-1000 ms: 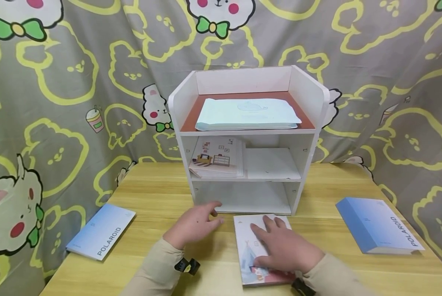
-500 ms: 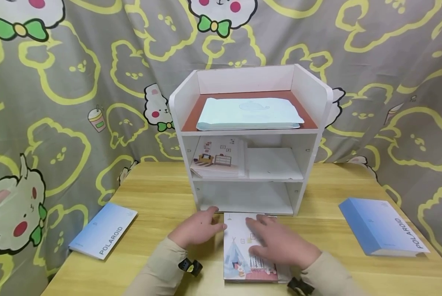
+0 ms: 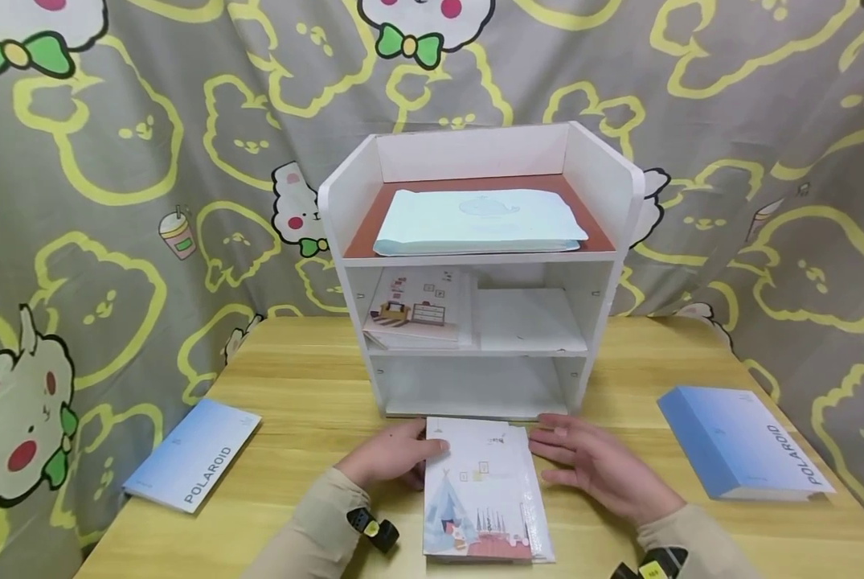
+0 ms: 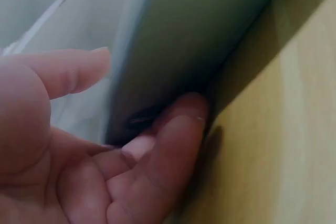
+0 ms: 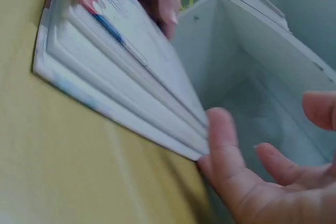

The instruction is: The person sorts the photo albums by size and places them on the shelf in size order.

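Book stack [image 3: 482, 490] rests on the counter [image 3: 309, 366]. Left hand [image 3: 390, 453] curls at its left edge, hold unclear; right hand [image 3: 603, 466], spread, gripping nothing, touches opposite. We should press edges evenly.

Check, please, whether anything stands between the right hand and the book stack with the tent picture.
Nothing visible does: the right hand is directly beside the book stack, at its right edge.

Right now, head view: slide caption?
Left fingers and right fingers flank stacked booklets on a wood-grain table before a white shelf.
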